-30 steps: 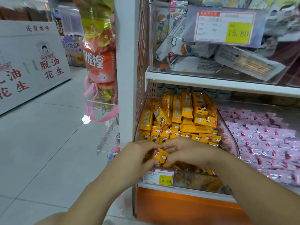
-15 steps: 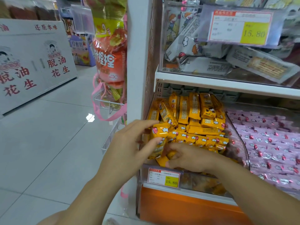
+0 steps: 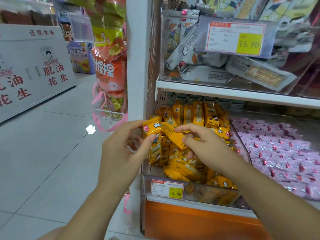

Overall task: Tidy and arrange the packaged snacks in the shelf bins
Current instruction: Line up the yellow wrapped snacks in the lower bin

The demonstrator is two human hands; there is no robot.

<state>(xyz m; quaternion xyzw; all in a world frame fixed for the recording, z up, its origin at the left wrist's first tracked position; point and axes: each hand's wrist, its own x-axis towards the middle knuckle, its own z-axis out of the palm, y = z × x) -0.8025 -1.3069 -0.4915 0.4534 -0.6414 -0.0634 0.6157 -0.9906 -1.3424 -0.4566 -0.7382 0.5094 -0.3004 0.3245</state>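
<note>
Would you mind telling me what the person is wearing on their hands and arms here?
Nothing that shows: the left hand and right hand are ungloved, with no rings, watch or bracelet visible, and both forearms are bare, no sleeve in view.

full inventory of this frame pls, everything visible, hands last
yellow foil snack packets: many, yellow, heaped in the clear plastic bin, lower shelf left
pink wrapped snack packets: many, pink, lower shelf, right of that bin
white cartoon-print packets: several, white, clear bin on upper shelf
price tags: two, white with yellow 15.80 patch, upper bin and lower bin front
orange hanging snack bag: one, orange and green, shelf's left side
white display box: one, white with red characters, far left
left hand: one, pinches an upright yellow packet
right hand: one, pinches a tilted yellow packet
</note>
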